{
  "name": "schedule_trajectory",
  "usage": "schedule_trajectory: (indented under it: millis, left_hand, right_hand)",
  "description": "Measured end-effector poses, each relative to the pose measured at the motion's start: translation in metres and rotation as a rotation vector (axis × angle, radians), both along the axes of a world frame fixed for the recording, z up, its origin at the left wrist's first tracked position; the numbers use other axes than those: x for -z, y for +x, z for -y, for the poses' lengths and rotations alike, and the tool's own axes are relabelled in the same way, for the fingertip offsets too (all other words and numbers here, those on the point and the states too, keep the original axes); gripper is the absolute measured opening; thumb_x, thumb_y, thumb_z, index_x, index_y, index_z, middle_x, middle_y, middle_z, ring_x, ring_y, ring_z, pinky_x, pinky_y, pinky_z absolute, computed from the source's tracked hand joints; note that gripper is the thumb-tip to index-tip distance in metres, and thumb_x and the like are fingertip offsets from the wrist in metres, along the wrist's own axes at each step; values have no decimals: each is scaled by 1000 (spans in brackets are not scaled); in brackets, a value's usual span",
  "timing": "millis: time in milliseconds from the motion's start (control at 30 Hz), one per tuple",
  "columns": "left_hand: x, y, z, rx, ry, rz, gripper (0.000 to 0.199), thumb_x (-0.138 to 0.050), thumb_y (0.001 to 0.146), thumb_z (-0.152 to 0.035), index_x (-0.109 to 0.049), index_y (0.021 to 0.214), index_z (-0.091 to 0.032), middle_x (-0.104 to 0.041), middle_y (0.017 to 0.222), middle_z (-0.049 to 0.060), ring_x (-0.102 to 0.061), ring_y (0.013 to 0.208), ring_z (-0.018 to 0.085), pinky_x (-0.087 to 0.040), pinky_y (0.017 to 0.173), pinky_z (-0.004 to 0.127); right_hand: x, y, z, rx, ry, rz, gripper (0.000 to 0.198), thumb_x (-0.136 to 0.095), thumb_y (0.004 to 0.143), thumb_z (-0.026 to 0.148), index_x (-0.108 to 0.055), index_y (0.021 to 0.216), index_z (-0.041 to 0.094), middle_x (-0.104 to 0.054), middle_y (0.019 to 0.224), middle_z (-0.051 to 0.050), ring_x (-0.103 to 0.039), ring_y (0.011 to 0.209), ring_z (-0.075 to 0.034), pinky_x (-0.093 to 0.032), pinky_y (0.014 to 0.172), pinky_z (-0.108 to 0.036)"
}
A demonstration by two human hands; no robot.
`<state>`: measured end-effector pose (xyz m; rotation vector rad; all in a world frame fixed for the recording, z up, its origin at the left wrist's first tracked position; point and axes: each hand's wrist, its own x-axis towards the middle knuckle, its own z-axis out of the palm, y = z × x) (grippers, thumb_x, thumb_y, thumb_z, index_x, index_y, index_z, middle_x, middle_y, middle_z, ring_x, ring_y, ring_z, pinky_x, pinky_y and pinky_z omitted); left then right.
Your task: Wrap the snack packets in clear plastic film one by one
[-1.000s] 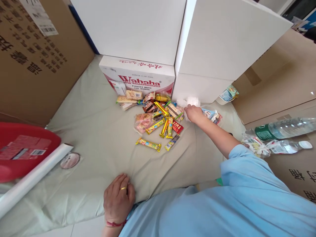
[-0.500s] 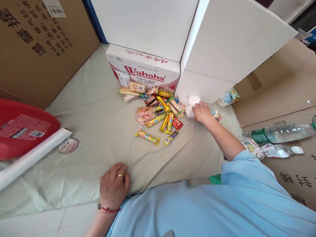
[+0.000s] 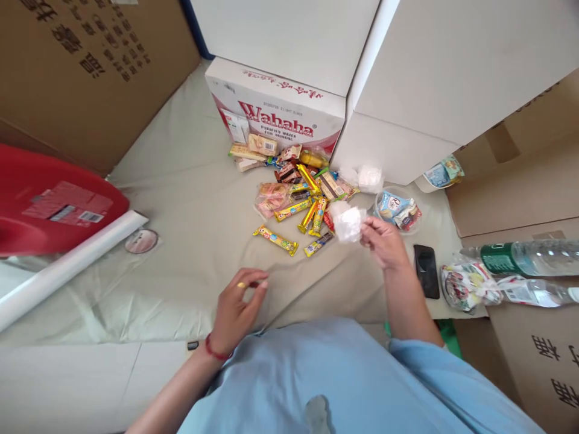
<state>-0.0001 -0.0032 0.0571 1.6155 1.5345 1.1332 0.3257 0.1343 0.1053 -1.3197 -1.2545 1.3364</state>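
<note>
My right hand (image 3: 383,242) pinches a crumpled, translucent white plastic bag (image 3: 348,223) by its edge, raised over the right side of the snack pile. A second folded white bag (image 3: 370,178) lies behind it against the white box. My left hand (image 3: 242,301), with a ring and a red string bracelet, hovers empty near the cloth's front edge, fingers curled and thumb slightly apart. Ahead of it are a yellow snack bar (image 3: 275,240) and a smaller purple-and-yellow one (image 3: 318,244). The pile holds several wrapped bars and a pack of pink snacks (image 3: 272,198).
A Wahaha carton (image 3: 280,114) and white boxes (image 3: 407,132) stand at the back. To the right are a clear tub (image 3: 414,202) of packets, a black phone (image 3: 426,271) and plastic bottles (image 3: 538,259). A red container (image 3: 58,205) and white roll (image 3: 72,268) lie left.
My right hand has come back toward me, lifting a white bag from beside the box. My left hand has risen off the cloth and moved right and forward. The view has shifted.
</note>
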Motion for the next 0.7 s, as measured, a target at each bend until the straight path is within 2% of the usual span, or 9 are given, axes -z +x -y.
schedule_trajectory:
  millis: [100,167,233,300,367,500,600,633,700]
  left_hand:
    - [-16,41,-28,75,-35,157,17,-65,95,-37,-67,94,-21,-64,92,4,-61,78,14,-51,69,26]
    - [-16,62,-45,121,-126,246,30,-77,85,-43,-66,101,-21,-64,96,4,-60,75,13,-48,60,24]
    - [-10,75,-57,143,-167,310,33,-80,81,-45,-68,98,-20,-63,97,4,-59,75,13,-46,59,24]
    - [-2,78,-64,132,-231,444,32,-80,80,-48,-68,87,-19,-62,85,2,-56,70,12,-44,61,24]
    - [6,73,-66,64,-333,642,36,-82,78,-50,-65,81,-19,-59,72,-2,-52,64,10,-42,60,23]
    - [17,53,-61,-151,-481,983,47,-95,61,-47,-64,82,-19,-61,69,-5,-55,61,8,-44,60,21]
    - [18,42,-55,-209,-533,1079,48,-97,56,-44,-67,81,-18,-62,70,-4,-55,61,7,-45,60,21]
    - [18,40,-53,-211,-542,1083,46,-97,57,-44,-67,80,-18,-62,69,-4,-54,60,7,-44,59,20]
    - [16,37,-51,-209,-547,1067,44,-96,60,-45,-67,78,-17,-62,69,-3,-53,59,6,-43,58,20]
  right_hand:
    - [30,-43,36,44,-165,-206,41,-89,67,54,-68,77,21,-51,62,5,-35,51,-7,-26,48,-23]
    - [41,-62,50,12,-227,-265,42,-92,64,52,-67,74,20,-52,61,6,-36,52,-7,-26,48,-22]
    - [43,-69,58,-51,-269,-304,41,-93,66,49,-66,73,20,-53,62,5,-37,54,-7,-28,50,-22]
    - [40,-66,59,-80,-292,-349,40,-93,67,48,-65,73,20,-52,63,6,-37,54,-7,-29,50,-22]
    - [37,-57,58,-45,-301,-403,40,-93,67,47,-63,73,21,-49,64,6,-35,55,-7,-30,51,-22]
    - [45,-41,58,9,-343,-461,40,-92,68,45,-61,79,22,-47,67,6,-36,57,-8,-33,53,-21]
    - [61,-38,64,-61,-368,-308,41,-85,73,53,-60,81,22,-51,70,4,-40,59,-11,-36,54,-23]
    - [65,-39,67,-63,-318,-191,40,-81,76,55,-60,83,22,-54,73,2,-43,61,-12,-39,55,-25]
    - [70,-40,71,-20,-86,117,37,-77,80,54,-65,96,22,-62,91,-5,-52,70,-17,-48,64,-32]
